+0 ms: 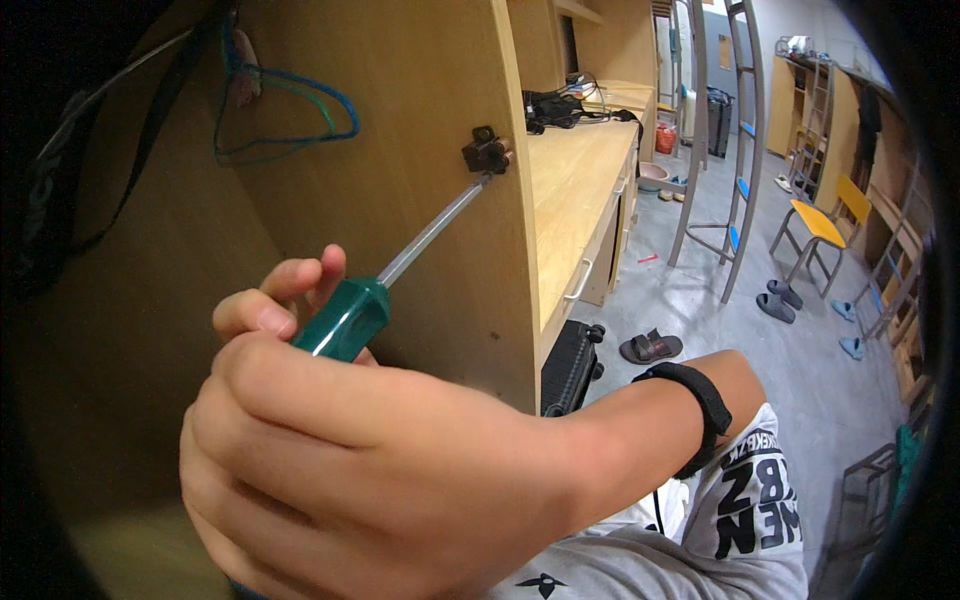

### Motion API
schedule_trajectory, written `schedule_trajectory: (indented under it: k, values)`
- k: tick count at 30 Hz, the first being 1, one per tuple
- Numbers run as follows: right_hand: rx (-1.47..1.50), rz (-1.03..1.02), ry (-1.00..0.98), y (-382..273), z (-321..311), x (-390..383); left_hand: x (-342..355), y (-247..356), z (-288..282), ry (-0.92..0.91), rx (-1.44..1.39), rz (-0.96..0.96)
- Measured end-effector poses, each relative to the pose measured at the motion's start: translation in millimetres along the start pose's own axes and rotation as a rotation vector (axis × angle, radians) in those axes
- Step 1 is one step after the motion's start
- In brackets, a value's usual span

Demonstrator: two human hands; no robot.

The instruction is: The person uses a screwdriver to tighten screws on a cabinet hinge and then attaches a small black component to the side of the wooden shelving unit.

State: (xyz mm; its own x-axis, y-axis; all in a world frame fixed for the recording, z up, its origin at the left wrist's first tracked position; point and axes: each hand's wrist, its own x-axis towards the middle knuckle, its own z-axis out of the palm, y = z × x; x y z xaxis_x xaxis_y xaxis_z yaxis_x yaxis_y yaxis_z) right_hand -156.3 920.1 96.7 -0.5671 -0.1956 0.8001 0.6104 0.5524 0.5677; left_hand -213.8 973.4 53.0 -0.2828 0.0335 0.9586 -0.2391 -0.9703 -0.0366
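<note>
My right hand [370, 455], a black band on its wrist, is closed around the green handle of a screwdriver [345, 318]. The metal shaft slants up and right, its tip at the lower edge of a small dark brown fitting [486, 152] on the wooden side panel [440, 260]. Several fingertips [272, 305] curl beside the handle's upper left side; I cannot tell which hand they belong to. No left forearm shows, and the rest of my left hand, if there, is hidden behind the right. The handle's butt is out of sight.
Blue and green hangers [300, 78] hang inside the cabinet, left of the fitting. Beyond the panel's edge stands a wooden desk [570, 165] with cables [560, 108] on it. A black suitcase [568, 370], a sandal [650, 347], a metal ladder [742, 150] and a yellow chair [818, 220] stand farther right.
</note>
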Motion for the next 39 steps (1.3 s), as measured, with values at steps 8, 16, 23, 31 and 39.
schedule_trajectory:
  k: [8,16,23,31,39]
  values:
    - [0.057,0.007,0.007,1.6,-12.6,3.0,3.6,5.0,-5.2,0.002,0.021,0.011]
    - [0.021,0.003,0.054,-5.3,-1.4,3.0,4.9,4.1,-4.5,0.001,0.025,0.020]
    - [-0.196,0.039,0.138,-17.3,14.6,-1.1,3.3,2.0,-7.1,0.016,0.029,0.035]
    - [0.168,-0.076,-0.063,8.7,-46.8,9.5,4.6,1.9,-6.8,0.013,0.038,0.037]
    - [-0.133,-0.081,0.223,-12.9,18.2,-8.7,-2.6,-9.5,-3.9,0.016,0.013,0.030]
